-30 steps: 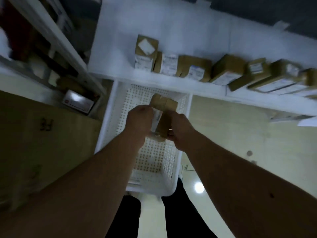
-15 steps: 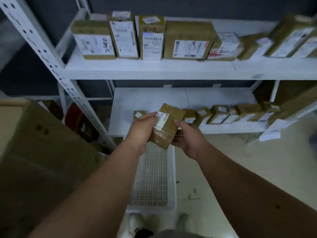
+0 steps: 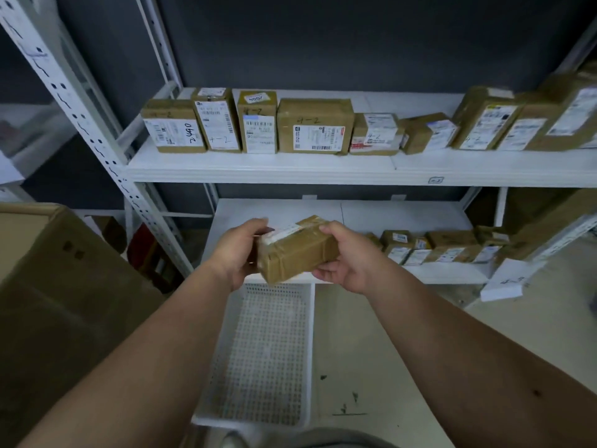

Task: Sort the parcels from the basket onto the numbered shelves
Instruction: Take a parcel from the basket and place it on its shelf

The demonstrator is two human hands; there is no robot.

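parcel (image 3: 295, 250) sits gripped between our left hand (image 3: 237, 250) and right hand (image 3: 347, 258), label up so we can read its shelf number above the basket (image 3: 310, 334).

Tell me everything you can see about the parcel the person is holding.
The parcel is a small brown cardboard box wrapped in shiny clear tape, with a white printed label on its top face, too blurred to read. It is held tilted in the air, above the white basket and in front of the lower shelf. The left hand grips its left end; the right hand holds its right end, fingers underneath.
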